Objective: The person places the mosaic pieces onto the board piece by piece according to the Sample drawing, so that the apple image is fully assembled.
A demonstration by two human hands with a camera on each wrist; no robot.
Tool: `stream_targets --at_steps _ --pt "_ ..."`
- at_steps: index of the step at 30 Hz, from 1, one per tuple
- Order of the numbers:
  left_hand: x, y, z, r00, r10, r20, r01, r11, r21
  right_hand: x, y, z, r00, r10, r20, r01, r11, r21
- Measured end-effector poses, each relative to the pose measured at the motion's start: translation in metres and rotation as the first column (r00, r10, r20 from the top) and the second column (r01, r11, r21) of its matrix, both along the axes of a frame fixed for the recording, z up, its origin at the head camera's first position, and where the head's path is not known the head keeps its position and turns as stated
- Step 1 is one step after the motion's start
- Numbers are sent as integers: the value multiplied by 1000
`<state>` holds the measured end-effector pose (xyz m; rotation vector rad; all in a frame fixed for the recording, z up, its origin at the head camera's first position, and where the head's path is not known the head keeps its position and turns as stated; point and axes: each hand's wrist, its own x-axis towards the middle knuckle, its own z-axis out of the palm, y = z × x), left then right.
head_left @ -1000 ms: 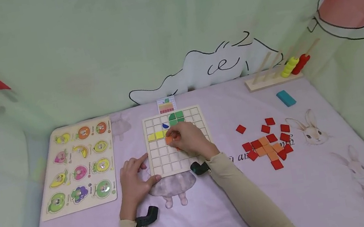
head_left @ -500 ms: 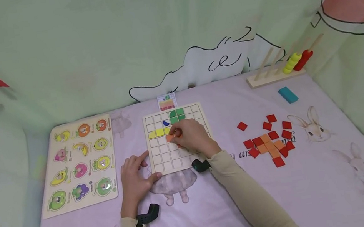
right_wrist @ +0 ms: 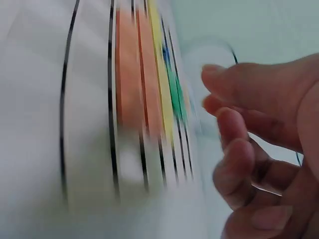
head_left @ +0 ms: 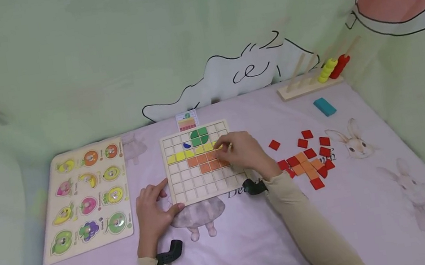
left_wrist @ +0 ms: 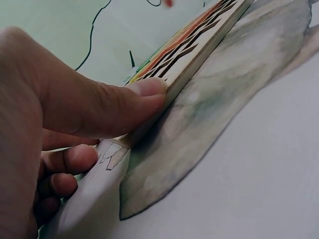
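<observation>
Your right hand [head_left: 245, 152] has slid from the middle of the grid board [head_left: 203, 188] to its right edge, uncovering orange tiles [head_left: 206, 162] set under the yellow row. From the left: the fruit puzzle [head_left: 87, 197] lies well apart from the board. Your left hand [head_left: 154, 211] holds the board's near left corner, thumb pressed to its edge. Your right fingers are loosely curled; whether they pinch anything I cannot tell, the wrist view being blurred. Loose tiles [head_left: 308, 160] lie right.
</observation>
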<state>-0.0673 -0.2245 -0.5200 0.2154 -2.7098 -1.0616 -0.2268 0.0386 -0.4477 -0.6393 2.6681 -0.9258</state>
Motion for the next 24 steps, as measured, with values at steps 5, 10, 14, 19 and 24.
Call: stream_targets --at_steps 5,10,14,19,24 --pt "5 -1 -1 1000 8 -14 -8 1000 -7 1 84 8 993 -110 44 103 985 141" --pt "11 -4 0 999 26 -19 -26 1000 -1 6 154 15 983 -159 88 129 951 282" --pt "13 -5 2 999 36 -25 -36 999 -6 10 182 17 980 -138 145 87 947 310" --pt "11 -1 3 999 20 -47 -20 1000 1 12 193 13 974 -145 176 86 948 306" --pt "5 3 2 999 6 -50 -6 1000 14 11 199 10 975 -150 163 94 946 309"
